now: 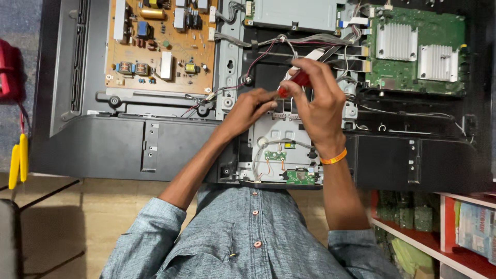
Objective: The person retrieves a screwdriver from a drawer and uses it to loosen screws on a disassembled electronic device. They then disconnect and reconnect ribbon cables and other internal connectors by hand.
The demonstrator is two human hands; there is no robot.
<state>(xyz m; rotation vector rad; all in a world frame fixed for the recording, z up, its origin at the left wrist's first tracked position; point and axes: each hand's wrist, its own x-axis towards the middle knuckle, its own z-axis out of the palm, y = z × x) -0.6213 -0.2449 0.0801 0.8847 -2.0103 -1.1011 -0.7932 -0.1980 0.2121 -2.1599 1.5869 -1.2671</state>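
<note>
i look down on an opened flat television lying back-side up, its cover off and the boards bare. my right hand is curled around a red-handled screwdriver, fingers pinching the handle, with the tool angled down toward the middle of the set. my left hand sits just beside it, fingers drawn together at the screwdriver's lower end, touching or nearly touching it; i cannot tell whether they pinch a screw there. an orange band circles my right wrist.

both hands work over a grey metal plate near the middle of the television's near edge. below them lie two small green boards with white and orange wires. toward the far left corner sits a tan power board with coils and capacitors. toward the far right corner is a green main board with two silver heat sinks. a bundle of grey and red wires runs between the boards, just beyond my hands.

at the left edge, yellow-handled pliers hang near a red object. red shelves stand at lower right.
</note>
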